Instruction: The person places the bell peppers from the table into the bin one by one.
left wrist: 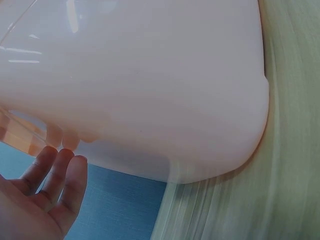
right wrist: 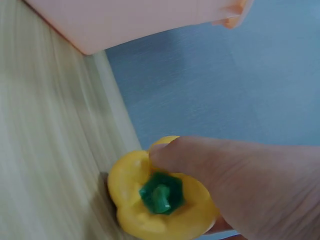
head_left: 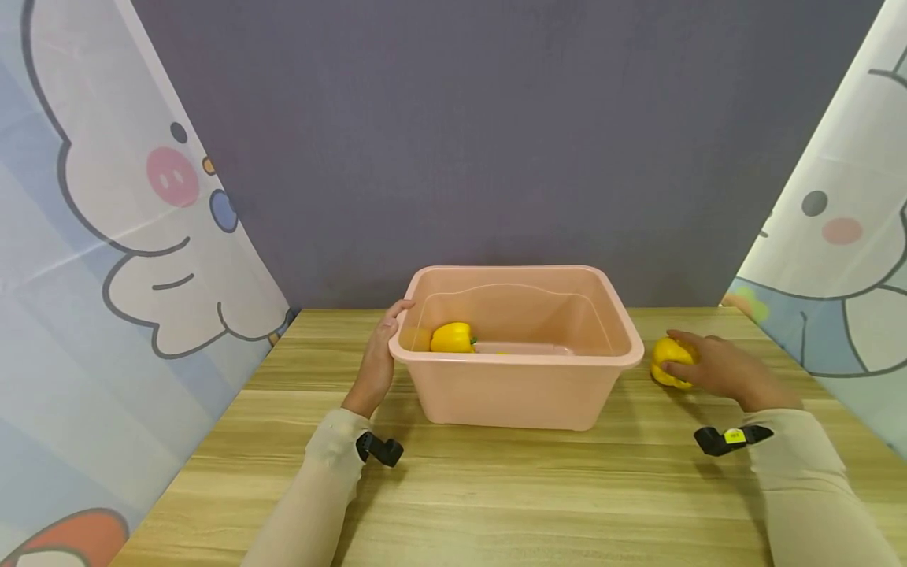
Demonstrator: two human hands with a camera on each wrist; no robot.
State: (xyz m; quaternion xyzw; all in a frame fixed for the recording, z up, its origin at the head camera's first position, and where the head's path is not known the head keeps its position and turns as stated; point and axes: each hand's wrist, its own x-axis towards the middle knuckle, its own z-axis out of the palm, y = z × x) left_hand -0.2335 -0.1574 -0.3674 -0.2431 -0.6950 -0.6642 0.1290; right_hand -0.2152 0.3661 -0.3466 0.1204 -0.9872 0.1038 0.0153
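Observation:
A pink plastic bin [head_left: 510, 390] stands on the wooden table. My left hand [head_left: 375, 358] is at its left side, with fairly straight fingers [left wrist: 74, 182] touching the outside near the rim. To the right of the bin, my right hand [head_left: 723, 368] grips a yellow bell pepper [head_left: 666, 362] on the tabletop. The right wrist view shows the thumb [right wrist: 187, 156] lying over this pepper beside its green stem [right wrist: 162, 194]; the other fingers are mostly hidden. Inside the bin, at the left, lies another yellow bell pepper [head_left: 450, 339]. A sliver of something yellow shows just above the front rim.
The wooden table [head_left: 496, 504] extends in front of the bin and to both sides. Behind it rises a dark grey panel [head_left: 496, 142]. Cartoon-printed curtains [head_left: 85, 315] hang on the left and right.

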